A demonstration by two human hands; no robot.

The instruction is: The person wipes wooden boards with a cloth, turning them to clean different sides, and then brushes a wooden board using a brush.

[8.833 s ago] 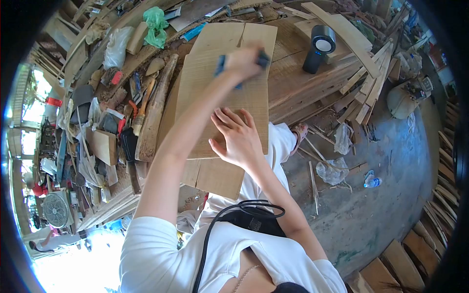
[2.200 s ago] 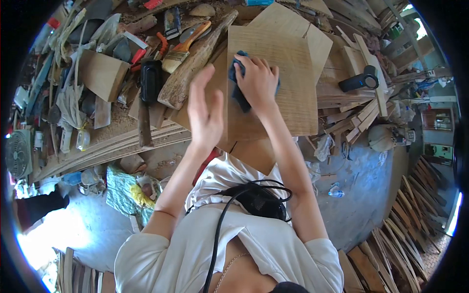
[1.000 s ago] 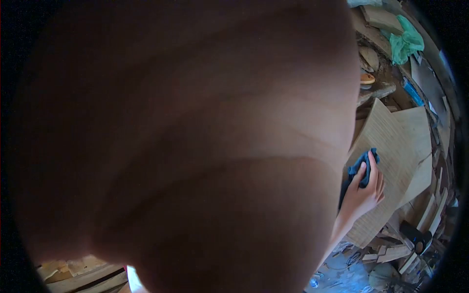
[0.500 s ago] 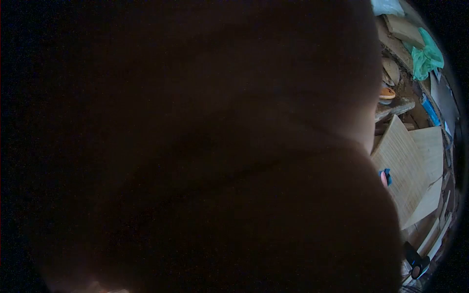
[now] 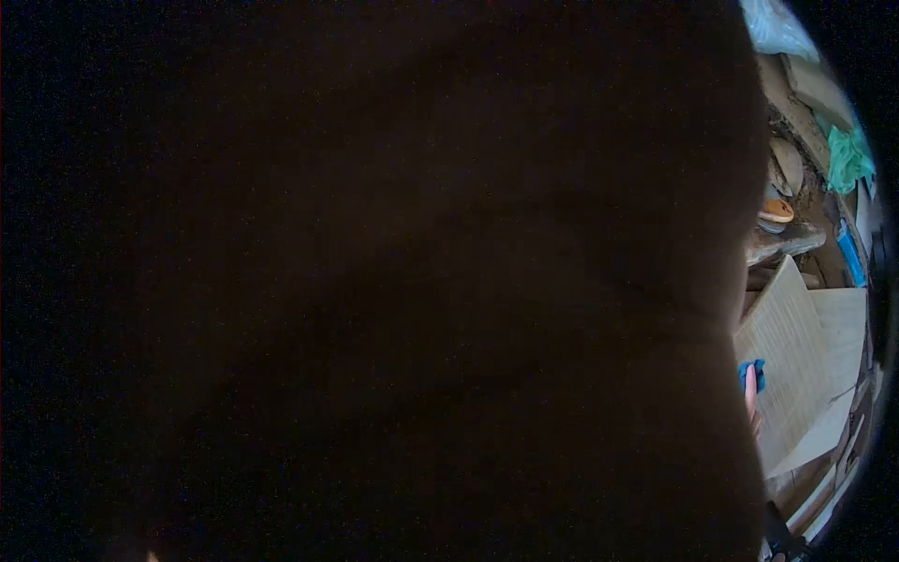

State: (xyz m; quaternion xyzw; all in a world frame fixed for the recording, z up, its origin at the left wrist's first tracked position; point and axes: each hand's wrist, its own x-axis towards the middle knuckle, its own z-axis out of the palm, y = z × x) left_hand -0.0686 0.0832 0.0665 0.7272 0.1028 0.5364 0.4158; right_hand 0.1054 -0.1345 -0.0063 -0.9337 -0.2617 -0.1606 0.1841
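A large dark shape (image 5: 449,281) fills most of the view, very close to the lens. Its right edge looks skin-like, possibly a hand of mine; whether it is my left cannot be made out. Past that edge, a fingertip shows from what appears to be my right hand (image 5: 751,391). It lies against a small blue piece of material (image 5: 759,372), over a pale ribbed board (image 5: 794,375). The rest of that hand is hidden, so its grip does not show.
Along the right strip lie a second pale board (image 5: 843,323), a green plastic bag (image 5: 848,159), a blue object (image 5: 850,253) and an orange-topped item (image 5: 777,211). Wood pieces (image 5: 819,89), clear plastic (image 5: 779,28) and a black object (image 5: 782,539) are there too.
The visible strip has narrowed as the dark shape's edge shifted right. The boards, bag and other items appear lower and farther right. More of the finger and blue material shows.
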